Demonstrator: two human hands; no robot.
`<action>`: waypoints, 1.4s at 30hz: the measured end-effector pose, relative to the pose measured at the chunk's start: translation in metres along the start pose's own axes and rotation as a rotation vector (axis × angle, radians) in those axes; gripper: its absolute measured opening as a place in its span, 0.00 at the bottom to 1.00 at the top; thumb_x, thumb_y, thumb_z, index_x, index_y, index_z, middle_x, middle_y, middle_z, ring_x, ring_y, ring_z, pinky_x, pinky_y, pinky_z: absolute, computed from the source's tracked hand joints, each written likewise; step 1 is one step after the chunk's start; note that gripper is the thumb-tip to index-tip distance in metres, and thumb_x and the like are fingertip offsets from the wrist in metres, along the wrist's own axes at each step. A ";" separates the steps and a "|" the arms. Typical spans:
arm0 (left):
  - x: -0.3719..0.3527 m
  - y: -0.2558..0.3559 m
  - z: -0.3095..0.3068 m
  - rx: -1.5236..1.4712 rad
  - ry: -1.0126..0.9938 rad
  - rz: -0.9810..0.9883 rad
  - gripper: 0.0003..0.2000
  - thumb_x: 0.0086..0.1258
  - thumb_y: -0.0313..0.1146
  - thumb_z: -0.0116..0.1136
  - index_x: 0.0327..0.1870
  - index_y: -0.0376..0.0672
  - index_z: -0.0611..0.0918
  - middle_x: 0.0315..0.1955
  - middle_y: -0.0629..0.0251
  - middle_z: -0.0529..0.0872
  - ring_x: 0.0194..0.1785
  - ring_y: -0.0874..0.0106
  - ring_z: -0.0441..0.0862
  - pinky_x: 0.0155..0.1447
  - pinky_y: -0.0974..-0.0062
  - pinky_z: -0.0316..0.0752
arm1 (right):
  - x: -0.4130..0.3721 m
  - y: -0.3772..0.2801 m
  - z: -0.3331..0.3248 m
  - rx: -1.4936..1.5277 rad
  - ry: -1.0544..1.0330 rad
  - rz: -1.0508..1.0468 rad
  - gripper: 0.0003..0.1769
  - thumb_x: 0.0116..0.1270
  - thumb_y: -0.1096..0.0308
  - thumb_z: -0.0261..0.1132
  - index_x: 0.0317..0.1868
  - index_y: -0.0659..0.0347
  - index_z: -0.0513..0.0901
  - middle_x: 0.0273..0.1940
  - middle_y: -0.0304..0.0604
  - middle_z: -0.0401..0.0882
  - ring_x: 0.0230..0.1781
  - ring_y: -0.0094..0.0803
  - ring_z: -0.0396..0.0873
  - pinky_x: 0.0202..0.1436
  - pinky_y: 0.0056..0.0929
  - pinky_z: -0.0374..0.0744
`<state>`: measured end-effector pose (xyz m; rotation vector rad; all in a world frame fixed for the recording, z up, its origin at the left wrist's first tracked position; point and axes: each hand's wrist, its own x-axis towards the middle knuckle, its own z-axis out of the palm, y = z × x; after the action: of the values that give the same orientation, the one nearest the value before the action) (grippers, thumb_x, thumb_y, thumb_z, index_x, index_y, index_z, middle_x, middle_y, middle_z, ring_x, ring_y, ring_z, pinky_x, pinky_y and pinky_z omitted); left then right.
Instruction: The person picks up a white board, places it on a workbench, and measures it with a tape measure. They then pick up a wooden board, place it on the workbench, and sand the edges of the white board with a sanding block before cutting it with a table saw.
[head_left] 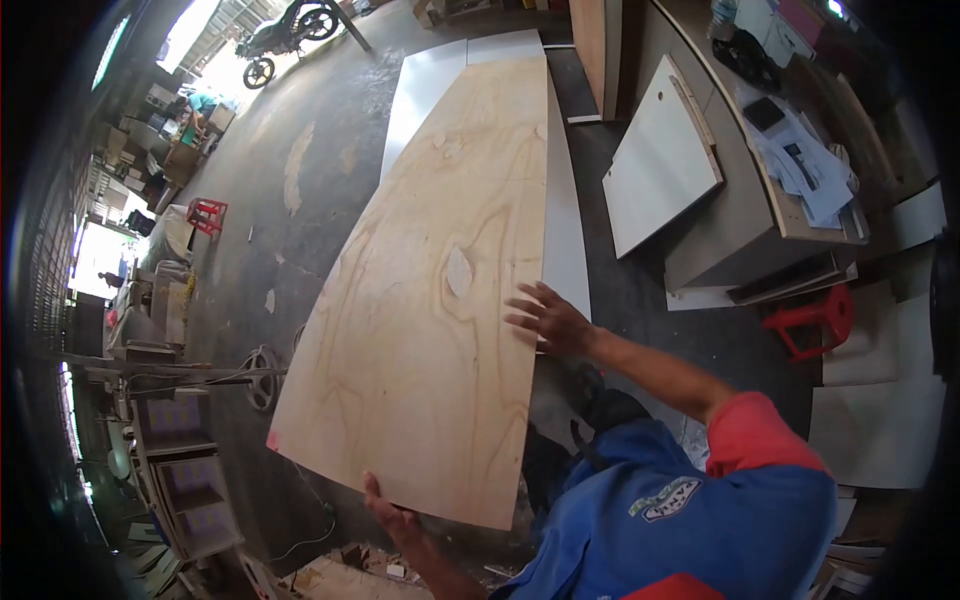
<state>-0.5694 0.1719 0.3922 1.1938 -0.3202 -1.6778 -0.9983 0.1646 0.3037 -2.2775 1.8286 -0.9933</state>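
A large plywood sheet (420, 300) with wavy grain and a pale oval patch stretches across the middle. At its near edge, my left hand (398, 518) grips the wood with the thumb over the top; the other fingers are partly hidden. My right hand (548, 318) is at the sheet's right edge, fingers spread over the surface; whether they touch it is unclear. White panels (568, 235) lie beneath or behind the plywood, showing along its right side and far end.
On the right, a white board (660, 155) leans against a counter (720, 240) bearing papers (808, 168). A red stool (815, 322) is beside it. Another red stool (207, 215), shelving boxes (195, 480) and a handwheel (263, 378) are leftward. A motorcycle (285, 35) and a person (198, 112) are farther back.
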 end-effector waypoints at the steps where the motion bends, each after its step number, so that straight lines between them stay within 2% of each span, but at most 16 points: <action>1: -0.016 0.007 0.006 0.096 0.037 0.076 0.24 0.75 0.48 0.42 0.61 0.38 0.70 0.55 0.57 0.78 0.56 0.61 0.76 0.62 0.63 0.72 | 0.004 -0.001 -0.003 0.027 -0.072 -0.179 0.25 0.55 0.67 0.65 0.55 0.59 0.75 0.59 0.50 0.73 0.60 0.44 0.72 0.65 0.42 0.70; 5: -0.084 0.041 0.051 0.357 -0.031 0.339 0.22 0.75 0.46 0.42 0.56 0.35 0.74 0.49 0.56 0.80 0.52 0.65 0.77 0.57 0.66 0.72 | 0.017 -0.035 -0.039 -0.100 0.225 -0.443 0.14 0.56 0.69 0.61 0.43 0.64 0.79 0.42 0.44 0.82 0.41 0.38 0.83 0.44 0.32 0.83; 9: -0.115 0.130 -0.005 0.701 0.250 0.679 0.20 0.69 0.41 0.46 0.49 0.32 0.78 0.43 0.55 0.81 0.46 0.62 0.79 0.56 0.64 0.74 | 0.027 -0.089 -0.083 -0.112 0.364 -0.515 0.15 0.54 0.68 0.62 0.43 0.64 0.79 0.40 0.43 0.81 0.37 0.35 0.82 0.41 0.31 0.82; 11: -0.156 0.159 0.008 0.458 -0.021 0.606 0.19 0.70 0.39 0.45 0.51 0.33 0.78 0.43 0.55 0.82 0.47 0.61 0.80 0.54 0.65 0.75 | 0.029 -0.124 -0.112 -0.034 0.463 -0.603 0.16 0.51 0.66 0.63 0.41 0.62 0.79 0.36 0.39 0.80 0.32 0.31 0.78 0.35 0.30 0.80; 14: -0.204 0.178 -0.001 0.386 0.045 0.817 0.18 0.70 0.38 0.44 0.52 0.34 0.77 0.43 0.56 0.82 0.46 0.62 0.80 0.52 0.65 0.76 | 0.038 -0.168 -0.124 0.050 0.555 -0.631 0.13 0.47 0.64 0.64 0.36 0.57 0.79 0.34 0.36 0.78 0.29 0.31 0.73 0.28 0.33 0.75; 16: -0.234 0.173 -0.004 0.204 0.095 0.998 0.18 0.71 0.38 0.44 0.53 0.34 0.76 0.43 0.57 0.82 0.46 0.62 0.80 0.50 0.65 0.77 | 0.046 -0.200 -0.132 0.027 0.364 -0.538 0.12 0.43 0.63 0.66 0.31 0.53 0.78 0.33 0.35 0.79 0.28 0.32 0.73 0.26 0.36 0.70; 19: -0.271 0.179 0.010 -0.114 0.074 1.238 0.18 0.71 0.37 0.44 0.54 0.35 0.75 0.42 0.57 0.82 0.46 0.63 0.80 0.48 0.64 0.78 | 0.070 -0.243 -0.164 0.171 0.772 -0.677 0.13 0.39 0.73 0.68 0.30 0.57 0.80 0.30 0.40 0.83 0.22 0.37 0.75 0.26 0.33 0.71; 22: -0.285 0.205 0.062 -0.334 -0.112 1.415 0.18 0.71 0.37 0.44 0.55 0.36 0.75 0.42 0.58 0.81 0.45 0.64 0.80 0.46 0.64 0.79 | 0.082 -0.285 -0.208 0.184 0.870 -0.733 0.11 0.45 0.75 0.69 0.32 0.62 0.80 0.29 0.44 0.83 0.25 0.40 0.80 0.30 0.34 0.76; 23: -0.275 0.233 0.045 -0.210 -0.612 1.317 0.17 0.70 0.33 0.47 0.57 0.36 0.73 0.44 0.61 0.80 0.45 0.67 0.80 0.50 0.64 0.78 | 0.083 -0.297 -0.222 0.226 0.904 -0.728 0.11 0.46 0.76 0.70 0.32 0.63 0.80 0.29 0.45 0.83 0.25 0.40 0.80 0.30 0.33 0.76; 24: -0.321 0.211 0.110 -0.171 -0.429 1.490 0.25 0.67 0.31 0.49 0.65 0.34 0.67 0.57 0.57 0.75 0.56 0.67 0.76 0.64 0.65 0.70 | 0.085 -0.306 -0.234 0.266 0.941 -0.719 0.11 0.47 0.76 0.71 0.32 0.64 0.79 0.29 0.46 0.83 0.25 0.40 0.80 0.30 0.31 0.77; 26: -0.317 0.224 0.144 0.056 -0.515 1.755 0.31 0.65 0.29 0.50 0.70 0.31 0.59 0.70 0.51 0.61 0.71 0.63 0.62 0.74 0.64 0.53 | 0.096 -0.313 -0.258 0.299 0.994 -0.679 0.12 0.49 0.77 0.73 0.32 0.65 0.79 0.29 0.47 0.82 0.25 0.38 0.80 0.30 0.27 0.76; 29: -0.338 0.232 0.182 0.135 -0.665 1.933 0.35 0.65 0.29 0.51 0.72 0.28 0.52 0.74 0.48 0.47 0.77 0.61 0.46 0.76 0.64 0.43 | 0.097 -0.321 -0.292 0.309 1.093 -0.620 0.11 0.54 0.76 0.71 0.36 0.67 0.78 0.30 0.44 0.81 0.28 0.30 0.80 0.35 0.23 0.76; 31: -0.351 0.235 0.206 0.395 -0.451 2.211 0.37 0.64 0.28 0.52 0.73 0.31 0.51 0.74 0.46 0.44 0.77 0.56 0.44 0.76 0.64 0.43 | 0.097 -0.317 -0.318 0.338 1.106 -0.559 0.09 0.59 0.74 0.69 0.38 0.66 0.78 0.32 0.41 0.80 0.32 0.26 0.79 0.39 0.22 0.74; 38: -0.385 0.248 0.277 0.445 -0.400 2.375 0.39 0.59 0.29 0.56 0.74 0.38 0.53 0.74 0.45 0.43 0.76 0.44 0.41 0.75 0.52 0.43 | 0.100 -0.294 -0.387 0.419 1.203 -0.480 0.06 0.65 0.72 0.64 0.38 0.65 0.76 0.34 0.37 0.76 0.37 0.22 0.73 0.45 0.20 0.72; 40: -0.400 0.262 0.290 0.277 0.082 2.636 0.39 0.57 0.29 0.58 0.72 0.38 0.57 0.72 0.47 0.53 0.74 0.47 0.51 0.73 0.50 0.50 | 0.099 -0.284 -0.398 0.375 1.227 -0.509 0.06 0.67 0.72 0.63 0.40 0.65 0.76 0.36 0.37 0.77 0.39 0.22 0.73 0.46 0.21 0.72; 42: -0.409 0.285 0.299 0.224 0.085 2.694 0.34 0.56 0.29 0.58 0.68 0.39 0.63 0.67 0.49 0.62 0.70 0.50 0.59 0.69 0.56 0.58 | 0.094 -0.284 -0.406 0.387 1.254 -0.490 0.08 0.67 0.72 0.63 0.43 0.66 0.77 0.37 0.38 0.77 0.40 0.23 0.73 0.47 0.22 0.72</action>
<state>-0.6519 0.2882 0.9553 0.0878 -1.2030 0.7997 -0.9531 0.3027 0.7862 -1.9280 0.9337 -2.9810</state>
